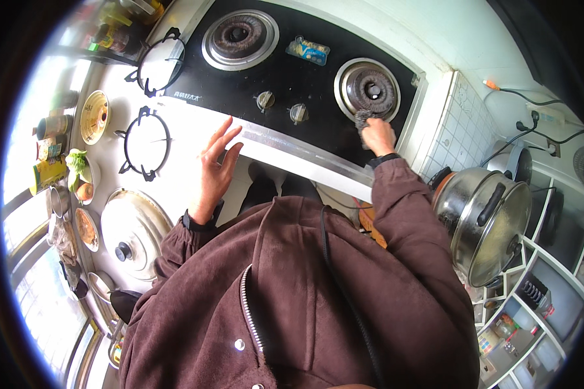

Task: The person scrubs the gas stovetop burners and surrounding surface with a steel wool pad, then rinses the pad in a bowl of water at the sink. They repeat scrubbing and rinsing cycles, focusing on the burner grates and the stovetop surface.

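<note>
My right hand [380, 137] grips a dark grey scouring cloth or scrubber [363, 119]; its exact kind is hard to make out. It touches the lower rim of the right gas burner [367, 90], whose round metal tray surrounds a dark burner head. Black glass forms the top of the stove [253, 92], with two control knobs [265, 100] in its middle and the left burner [240, 40] farther back. Over the stove's front edge, my left hand [216, 163] hovers with fingers apart, holding nothing.
Two black pan supports [146, 143] lie on the white counter left of the stove. Beyond them are a large lidded pan [135, 234], a yellowish plate [96, 117] and a bowl of vegetables [93, 182]. A stacked steamer pot [486, 223] stands at the right, near hanging cables [511, 133].
</note>
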`<state>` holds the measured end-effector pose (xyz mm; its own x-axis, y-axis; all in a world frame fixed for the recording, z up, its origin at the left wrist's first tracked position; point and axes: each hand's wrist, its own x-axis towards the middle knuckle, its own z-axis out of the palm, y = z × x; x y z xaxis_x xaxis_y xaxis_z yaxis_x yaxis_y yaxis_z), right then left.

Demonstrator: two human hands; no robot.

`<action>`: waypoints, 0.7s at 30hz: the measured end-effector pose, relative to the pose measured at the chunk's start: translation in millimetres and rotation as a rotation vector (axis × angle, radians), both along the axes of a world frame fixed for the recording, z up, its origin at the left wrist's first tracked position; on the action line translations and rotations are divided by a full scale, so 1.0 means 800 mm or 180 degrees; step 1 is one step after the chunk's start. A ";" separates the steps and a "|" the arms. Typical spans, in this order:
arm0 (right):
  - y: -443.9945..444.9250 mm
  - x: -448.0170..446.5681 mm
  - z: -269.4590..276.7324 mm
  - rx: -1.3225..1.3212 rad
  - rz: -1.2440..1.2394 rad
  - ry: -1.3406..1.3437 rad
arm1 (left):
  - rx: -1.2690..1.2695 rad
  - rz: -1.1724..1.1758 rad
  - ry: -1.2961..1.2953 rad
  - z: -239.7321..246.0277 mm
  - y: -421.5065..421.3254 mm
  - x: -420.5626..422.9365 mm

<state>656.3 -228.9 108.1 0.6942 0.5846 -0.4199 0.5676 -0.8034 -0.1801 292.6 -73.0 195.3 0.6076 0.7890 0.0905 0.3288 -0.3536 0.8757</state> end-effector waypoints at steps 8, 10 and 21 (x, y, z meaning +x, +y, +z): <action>0.154 -0.018 -0.040 0.0590 -0.0184 0.0634 | 0.0041 -0.0006 0.0218 0.011 -0.007 -0.005; 0.203 0.017 -0.043 0.0457 -0.0776 0.1153 | 0.0033 0.0011 0.0320 0.014 -0.009 -0.011; 0.160 -0.026 -0.022 0.0572 -0.0263 0.0377 | -0.0112 -0.0143 0.0472 0.023 -0.023 -0.008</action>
